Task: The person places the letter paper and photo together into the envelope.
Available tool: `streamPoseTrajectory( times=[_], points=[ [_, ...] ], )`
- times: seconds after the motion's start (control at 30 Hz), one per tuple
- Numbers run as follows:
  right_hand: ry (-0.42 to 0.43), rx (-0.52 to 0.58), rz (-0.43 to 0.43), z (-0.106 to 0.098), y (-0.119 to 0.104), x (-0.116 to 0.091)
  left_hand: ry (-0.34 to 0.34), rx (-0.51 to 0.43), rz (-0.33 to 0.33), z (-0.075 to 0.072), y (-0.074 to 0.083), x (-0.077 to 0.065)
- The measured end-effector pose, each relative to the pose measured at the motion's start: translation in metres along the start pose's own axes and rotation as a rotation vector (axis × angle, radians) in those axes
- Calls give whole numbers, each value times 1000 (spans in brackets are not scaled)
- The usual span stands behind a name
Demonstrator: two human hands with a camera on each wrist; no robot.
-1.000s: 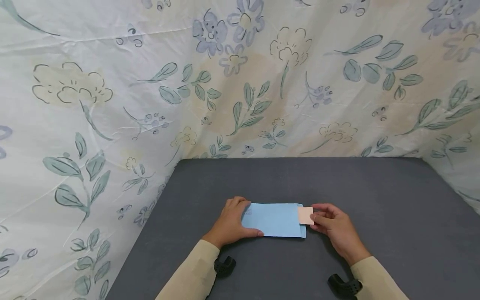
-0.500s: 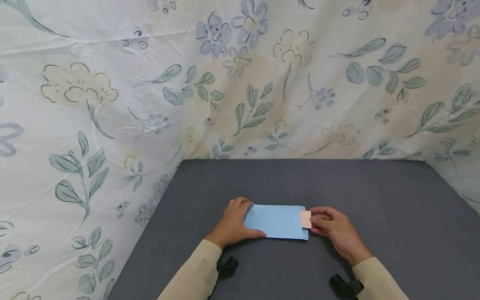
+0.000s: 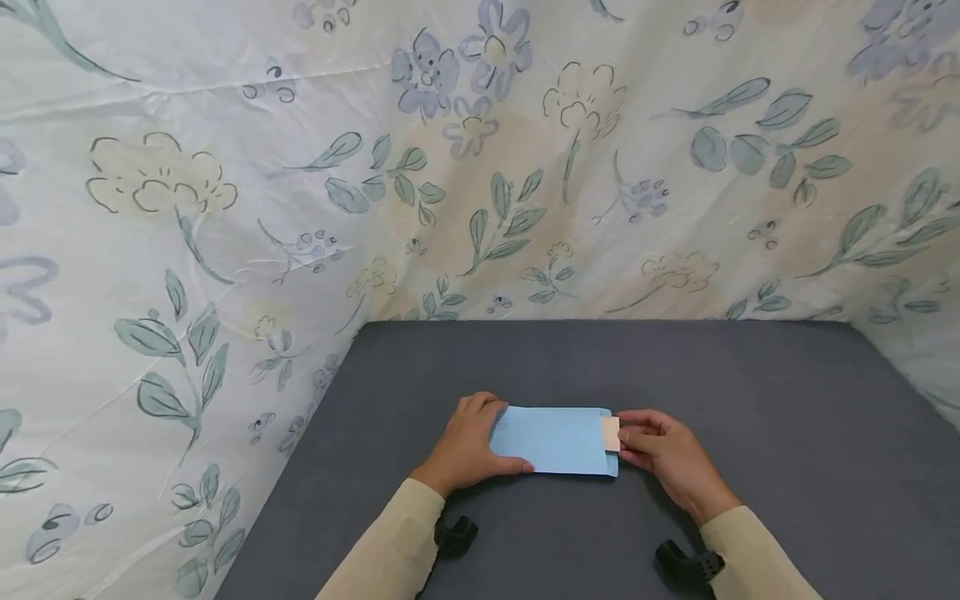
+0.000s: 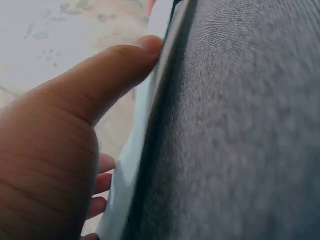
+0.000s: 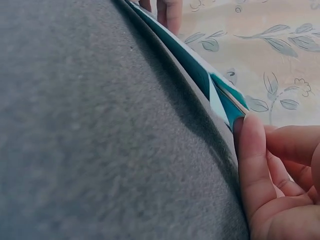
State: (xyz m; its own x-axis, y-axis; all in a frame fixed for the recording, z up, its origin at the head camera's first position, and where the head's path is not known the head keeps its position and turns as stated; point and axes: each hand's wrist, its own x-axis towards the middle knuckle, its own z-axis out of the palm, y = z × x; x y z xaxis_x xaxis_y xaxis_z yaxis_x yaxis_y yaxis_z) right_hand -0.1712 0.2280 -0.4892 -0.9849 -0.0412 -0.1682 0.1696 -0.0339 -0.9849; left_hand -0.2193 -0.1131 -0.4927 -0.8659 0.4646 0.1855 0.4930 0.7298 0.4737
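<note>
A light blue envelope (image 3: 555, 440) lies on the dark grey table, its open end facing right. My left hand (image 3: 468, 446) holds its left end, thumb along the near edge and fingers at the far edge. In the left wrist view the thumb (image 4: 115, 70) presses against the envelope's pale edge. From the open end sticks out a short piece of a pale peach card (image 3: 611, 434); the rest is hidden inside. My right hand (image 3: 667, 454) pinches the card's outer end between thumb and fingers. The right wrist view shows the card's thin edge (image 5: 231, 96) between the parted envelope walls.
The dark grey table (image 3: 600, 358) spreads around both hands. A floral cloth (image 3: 480, 167) hangs behind it and along the left side. Black wrist mounts (image 3: 456, 536) sit on both forearms, below the cream sleeves.
The peach card has slid left, deeper into the envelope, so less of it shows. My right hand has moved slightly left relative to the envelope; the left hand keeps its hold.
</note>
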Motion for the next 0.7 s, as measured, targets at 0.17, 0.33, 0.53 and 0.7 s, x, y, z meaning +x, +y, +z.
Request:
streamPoseTrajectory(
  times=[0.17, 0.33, 0.53, 0.7],
  points=[
    [-31, 10, -37, 1, -1, 11, 10, 38, 16, 2, 2, 9],
    [-23, 17, -39, 2, 0, 19, -2, 58, 8, 4, 5, 16],
    [19, -64, -28, 9, 0, 25, -15, 55, 7, 6, 5, 22],
    [54, -132, -53, 10, -2, 25, -28, 42, 7, 7, 4, 29]
  ],
)
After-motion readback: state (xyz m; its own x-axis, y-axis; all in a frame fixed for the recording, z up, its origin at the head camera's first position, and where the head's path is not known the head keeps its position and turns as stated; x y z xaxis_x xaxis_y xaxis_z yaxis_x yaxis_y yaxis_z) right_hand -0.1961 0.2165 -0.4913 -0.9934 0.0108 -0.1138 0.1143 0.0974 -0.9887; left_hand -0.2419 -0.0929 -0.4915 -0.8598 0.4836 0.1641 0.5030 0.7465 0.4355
